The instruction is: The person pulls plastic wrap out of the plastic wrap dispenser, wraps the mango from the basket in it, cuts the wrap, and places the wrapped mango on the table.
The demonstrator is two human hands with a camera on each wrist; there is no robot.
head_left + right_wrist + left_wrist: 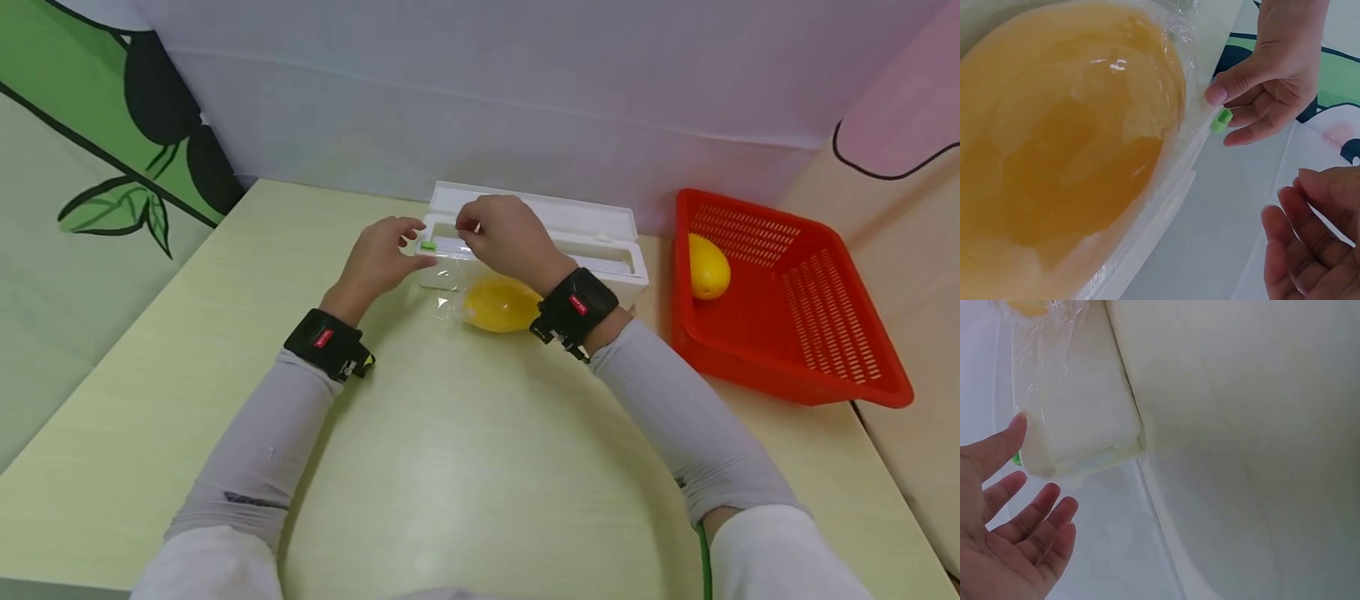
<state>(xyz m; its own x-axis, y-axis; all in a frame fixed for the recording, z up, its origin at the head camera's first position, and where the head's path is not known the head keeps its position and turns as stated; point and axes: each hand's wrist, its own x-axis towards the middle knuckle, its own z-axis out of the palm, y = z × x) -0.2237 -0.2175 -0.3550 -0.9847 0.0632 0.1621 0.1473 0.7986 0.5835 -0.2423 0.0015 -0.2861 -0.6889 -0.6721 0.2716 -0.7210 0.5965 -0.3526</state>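
A white cling film dispenser (600,218) stands at the back of the table with its lid raised and a green slide cutter (428,246) at its left end. Against its front lies a yellow fruit (498,305) covered in clear film (447,305). My left hand (378,260) is at the dispenser's left end, fingers spread; its thumb touches the front corner beside the cutter in the right wrist view. Over the dispenser's open top is my right hand (512,239), its fingers loosely bent and holding nothing. The right forearm and wristband partly cover the fruit.
To the right stands a red plastic basket (757,333) with another yellow fruit (709,267) inside, by its left wall. A printed cloth (480,100) hangs behind the pale wooden table (450,467). A green cord (705,558) runs by the right sleeve.
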